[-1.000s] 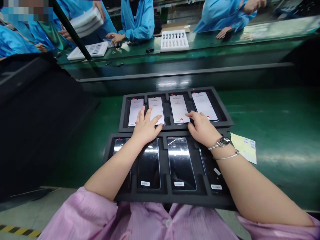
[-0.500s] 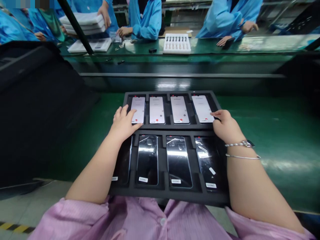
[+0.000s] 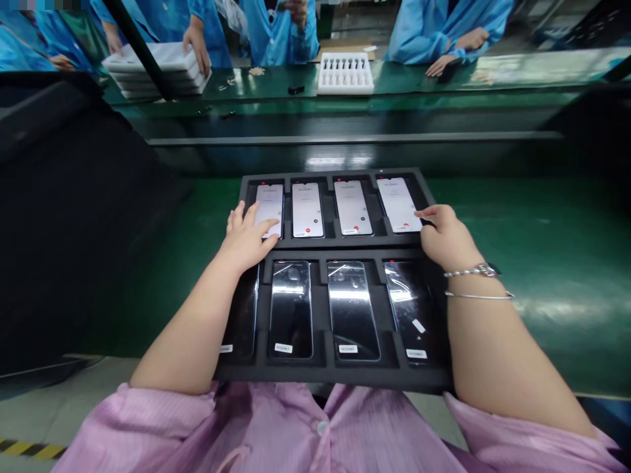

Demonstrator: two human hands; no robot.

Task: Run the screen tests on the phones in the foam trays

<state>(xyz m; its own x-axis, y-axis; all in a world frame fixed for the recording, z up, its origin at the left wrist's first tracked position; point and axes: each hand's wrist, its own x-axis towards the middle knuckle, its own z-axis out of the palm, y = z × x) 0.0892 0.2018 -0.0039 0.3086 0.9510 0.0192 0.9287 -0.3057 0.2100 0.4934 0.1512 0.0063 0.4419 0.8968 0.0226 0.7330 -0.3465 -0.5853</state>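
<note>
Several lit smartphones (image 3: 308,210) with white screens lie in a row in a black foam tray (image 3: 300,242). My left hand (image 3: 246,238) is open, its fingers spread over the leftmost lit smartphone (image 3: 269,196), thumb and forefinger over its lower screen. At the far-right lit smartphone (image 3: 396,200), my right hand (image 3: 445,234) has its forefinger at the lower right edge, the other fingers curled in. Nearer me, a second black tray (image 3: 325,373) holds dark-screened smartphones (image 3: 290,315) with small white labels; my left forearm partly covers the leftmost.
The trays rest on a green work surface (image 3: 532,263). Black covers (image 3: 73,217) stand at left and right. Across a rail, co-workers in blue coats (image 3: 451,29) stand at another bench with a white slotted tray (image 3: 346,74) and a stack of white trays (image 3: 158,69).
My left fingers have shifted slightly right over the leftmost lit smartphone. My right hand stays near the far-right one. Across the bench, a co-worker's white stack has been lowered onto the bench.
</note>
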